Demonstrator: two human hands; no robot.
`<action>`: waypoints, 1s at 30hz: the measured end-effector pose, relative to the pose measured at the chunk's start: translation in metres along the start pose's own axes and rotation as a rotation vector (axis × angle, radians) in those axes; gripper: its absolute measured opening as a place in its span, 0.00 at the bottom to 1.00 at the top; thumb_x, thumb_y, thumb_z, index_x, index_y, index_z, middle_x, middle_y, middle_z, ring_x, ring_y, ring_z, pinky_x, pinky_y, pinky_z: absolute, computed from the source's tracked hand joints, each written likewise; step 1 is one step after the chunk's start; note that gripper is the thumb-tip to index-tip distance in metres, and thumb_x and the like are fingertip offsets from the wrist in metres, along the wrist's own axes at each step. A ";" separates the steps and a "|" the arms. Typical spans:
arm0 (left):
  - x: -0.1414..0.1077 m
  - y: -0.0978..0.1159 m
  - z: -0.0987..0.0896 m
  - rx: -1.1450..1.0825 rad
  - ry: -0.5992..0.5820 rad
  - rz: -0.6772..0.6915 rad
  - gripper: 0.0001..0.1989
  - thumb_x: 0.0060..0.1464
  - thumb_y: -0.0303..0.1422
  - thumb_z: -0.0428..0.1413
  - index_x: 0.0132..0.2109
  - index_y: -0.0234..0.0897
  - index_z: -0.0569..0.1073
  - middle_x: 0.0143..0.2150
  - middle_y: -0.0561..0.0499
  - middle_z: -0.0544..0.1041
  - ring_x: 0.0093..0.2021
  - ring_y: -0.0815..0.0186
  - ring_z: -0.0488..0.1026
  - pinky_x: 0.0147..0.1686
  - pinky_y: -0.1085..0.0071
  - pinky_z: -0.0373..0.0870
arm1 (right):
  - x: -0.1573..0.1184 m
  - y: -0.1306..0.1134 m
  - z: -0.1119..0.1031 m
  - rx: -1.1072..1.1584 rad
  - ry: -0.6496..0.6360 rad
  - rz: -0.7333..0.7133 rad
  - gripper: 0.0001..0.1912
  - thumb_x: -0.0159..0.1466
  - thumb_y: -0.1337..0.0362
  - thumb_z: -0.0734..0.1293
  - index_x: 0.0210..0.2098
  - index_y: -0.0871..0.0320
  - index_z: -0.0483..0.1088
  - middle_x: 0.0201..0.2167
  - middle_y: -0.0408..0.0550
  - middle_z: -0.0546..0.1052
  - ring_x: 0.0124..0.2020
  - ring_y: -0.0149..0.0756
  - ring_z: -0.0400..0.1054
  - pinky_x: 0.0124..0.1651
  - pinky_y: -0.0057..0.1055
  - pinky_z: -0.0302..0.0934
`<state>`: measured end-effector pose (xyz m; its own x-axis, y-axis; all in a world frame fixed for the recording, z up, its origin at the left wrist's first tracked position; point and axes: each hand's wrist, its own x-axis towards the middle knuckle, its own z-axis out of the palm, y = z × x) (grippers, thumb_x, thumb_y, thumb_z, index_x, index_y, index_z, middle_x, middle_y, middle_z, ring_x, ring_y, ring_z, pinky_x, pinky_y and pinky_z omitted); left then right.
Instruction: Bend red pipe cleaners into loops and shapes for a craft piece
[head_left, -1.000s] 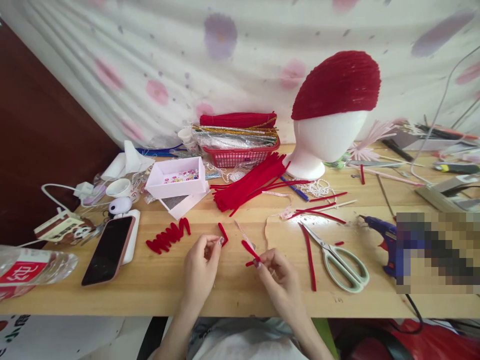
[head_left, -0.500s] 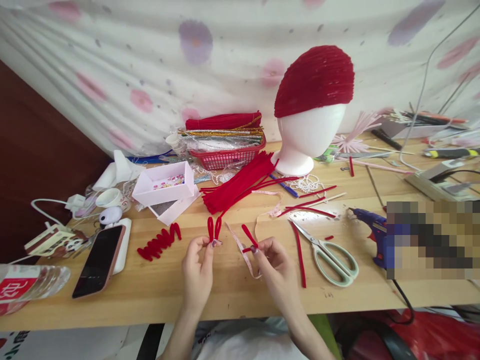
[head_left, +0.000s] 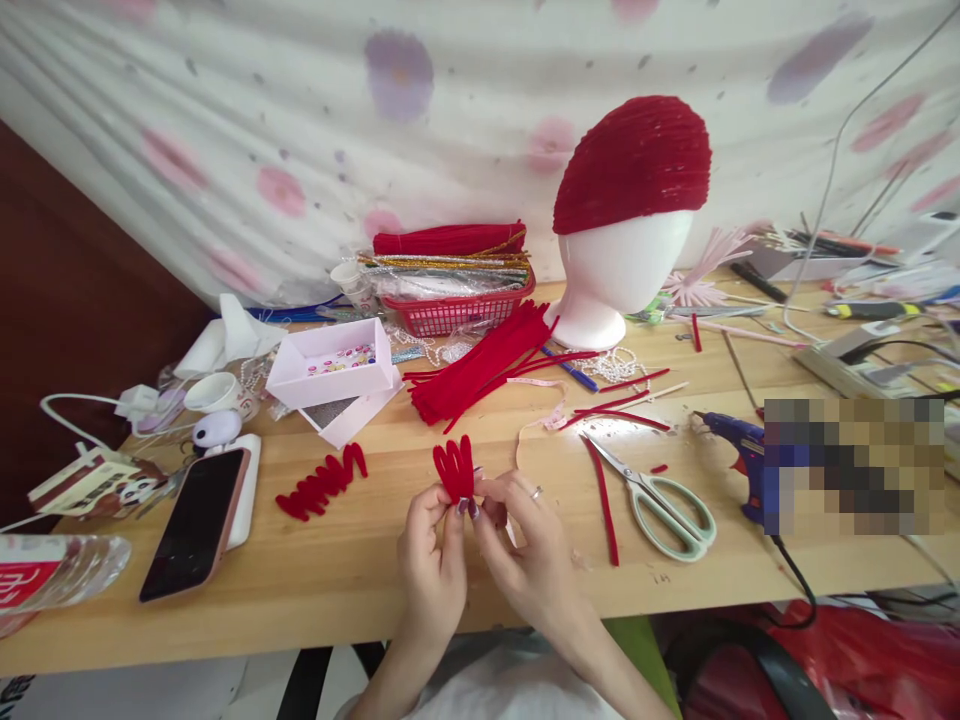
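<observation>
Several red pipe-cleaner loops [head_left: 453,470] stand up in a fan between my fingertips. My left hand [head_left: 435,565] pinches them at the base from the left. My right hand [head_left: 529,550], with a ring on one finger, meets it there, thumb and finger closed on the same base; the exact grip is partly hidden. Left of my hands lies a zigzag row of short red pipe-cleaner pieces [head_left: 321,485]. Behind them rests a bundle of long red pipe cleaners [head_left: 480,365]. A pale tape measure [head_left: 556,416] runs partly behind my right hand.
Green-handled scissors [head_left: 671,515] and a blue glue gun [head_left: 739,440] lie to the right. A white foam head [head_left: 619,265] wears a red cap [head_left: 637,165]. Leftward are a phone [head_left: 196,525], a bottle [head_left: 64,570] and a white box [head_left: 330,365]; a red basket [head_left: 457,315] stands behind.
My hands have come together. The folded red piece from my right hand now joins the loops in my left. The view has shifted slightly.
</observation>
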<state>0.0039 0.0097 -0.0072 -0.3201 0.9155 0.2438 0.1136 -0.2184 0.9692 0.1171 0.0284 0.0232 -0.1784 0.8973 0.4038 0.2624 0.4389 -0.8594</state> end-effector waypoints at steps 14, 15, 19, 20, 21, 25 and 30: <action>0.006 0.005 -0.019 -0.082 -0.231 -0.161 0.08 0.65 0.34 0.51 0.50 0.40 0.68 0.53 0.43 0.79 0.55 0.62 0.75 0.52 0.67 0.73 | -0.012 0.007 -0.004 -0.203 -0.123 -0.145 0.25 0.64 0.75 0.60 0.59 0.53 0.64 0.37 0.51 0.72 0.37 0.40 0.69 0.38 0.35 0.65; 0.007 0.006 -0.020 -0.071 -0.245 -0.172 0.08 0.64 0.34 0.52 0.50 0.40 0.69 0.52 0.43 0.79 0.54 0.62 0.76 0.52 0.68 0.73 | -0.013 0.008 -0.005 -0.203 -0.122 -0.150 0.25 0.64 0.76 0.60 0.59 0.53 0.65 0.38 0.51 0.72 0.38 0.40 0.69 0.38 0.34 0.65; 0.007 0.006 -0.021 -0.047 -0.263 -0.180 0.06 0.62 0.33 0.54 0.46 0.39 0.70 0.46 0.45 0.82 0.48 0.63 0.79 0.45 0.73 0.74 | -0.009 0.004 -0.013 -0.059 -0.105 -0.074 0.17 0.65 0.73 0.62 0.51 0.54 0.71 0.39 0.51 0.72 0.38 0.38 0.68 0.38 0.32 0.63; 0.006 0.006 -0.021 -0.046 -0.267 -0.180 0.05 0.62 0.33 0.54 0.45 0.39 0.70 0.45 0.46 0.82 0.47 0.63 0.79 0.44 0.73 0.74 | -0.007 0.002 -0.015 0.004 -0.090 -0.009 0.13 0.66 0.70 0.62 0.46 0.54 0.73 0.37 0.49 0.72 0.37 0.37 0.67 0.38 0.31 0.62; 0.004 0.006 -0.021 -0.048 -0.276 -0.178 0.05 0.62 0.32 0.54 0.45 0.39 0.71 0.44 0.46 0.83 0.46 0.63 0.80 0.44 0.74 0.74 | -0.005 0.001 -0.017 0.069 -0.065 0.075 0.09 0.67 0.67 0.62 0.41 0.54 0.74 0.34 0.48 0.72 0.35 0.36 0.67 0.37 0.31 0.61; 0.000 0.005 -0.025 -0.040 -0.373 -0.140 0.05 0.62 0.31 0.53 0.45 0.40 0.72 0.44 0.47 0.83 0.46 0.63 0.80 0.49 0.71 0.73 | 0.007 0.004 -0.017 0.369 0.003 0.478 0.19 0.69 0.51 0.60 0.27 0.56 0.67 0.23 0.41 0.64 0.25 0.31 0.58 0.28 0.28 0.54; -0.001 0.001 -0.032 0.016 -0.474 -0.077 0.06 0.62 0.30 0.53 0.44 0.38 0.74 0.46 0.45 0.82 0.45 0.62 0.80 0.46 0.71 0.74 | 0.014 0.010 -0.010 0.696 -0.080 0.659 0.23 0.61 0.47 0.69 0.23 0.57 0.60 0.19 0.37 0.60 0.20 0.26 0.52 0.24 0.24 0.49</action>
<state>-0.0252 -0.0022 -0.0050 0.1353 0.9829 0.1250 0.1222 -0.1417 0.9823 0.1271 0.0459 0.0237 -0.2671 0.9366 -0.2268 -0.2841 -0.3015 -0.9102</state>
